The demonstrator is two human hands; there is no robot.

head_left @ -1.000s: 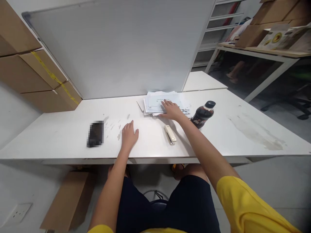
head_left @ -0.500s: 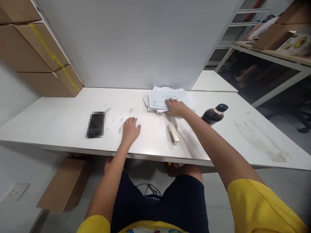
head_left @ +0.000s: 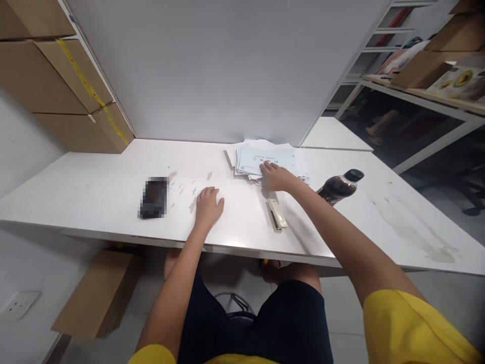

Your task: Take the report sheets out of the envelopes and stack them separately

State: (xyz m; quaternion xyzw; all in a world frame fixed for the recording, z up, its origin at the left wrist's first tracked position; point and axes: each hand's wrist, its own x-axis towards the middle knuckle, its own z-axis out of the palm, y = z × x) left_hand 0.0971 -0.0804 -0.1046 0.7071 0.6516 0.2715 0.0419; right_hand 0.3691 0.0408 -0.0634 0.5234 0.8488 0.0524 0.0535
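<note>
A loose stack of papers lies against the panel at the back of the white table, its sheets unevenly fanned. My right hand rests on the front edge of the stack, fingers stretched over the top sheet; the thumb is hard to make out. Flat on the tabletop, with nothing in it, is my left hand, its fingers a little apart. Between and nearer to me than the papers sits a cream stapler. A dark bottle with a black cap stands beyond my right forearm, partly hidden by it.
A pixelated dark object lies on the left of the white table. Cardboard boxes are stacked at the left, and another box is under the table. A grey panel closes off the back.
The view has shifted slightly, so everything sits a little lower and farther right. My right hand has slid slightly towards me on the papers. My left hand stays on the table.
</note>
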